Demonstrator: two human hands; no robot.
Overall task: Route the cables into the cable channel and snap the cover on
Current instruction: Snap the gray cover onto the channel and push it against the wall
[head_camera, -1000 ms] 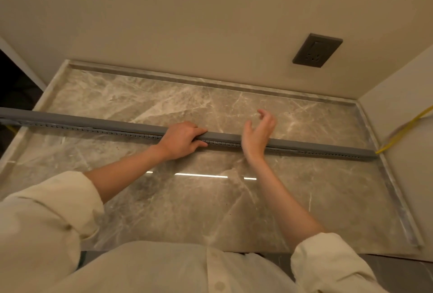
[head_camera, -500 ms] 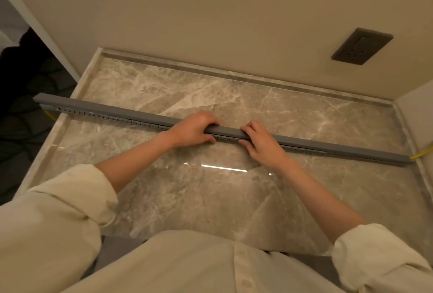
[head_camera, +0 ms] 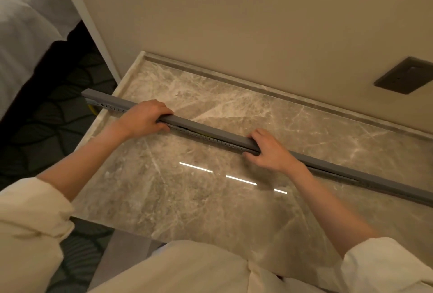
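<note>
bedding in white lay at far left above dark patterned carpet. a grey cable channel ran slantwise across the marble counter, its left end jutting past the counter edge, where a bit of yellow cable showed beneath it. the left hand was curled over the channel near that end, thumb on the near side. further right the right hand gripped it the same way, fingers wrapped over the cover. a dark wall socket sat at far right.
</note>
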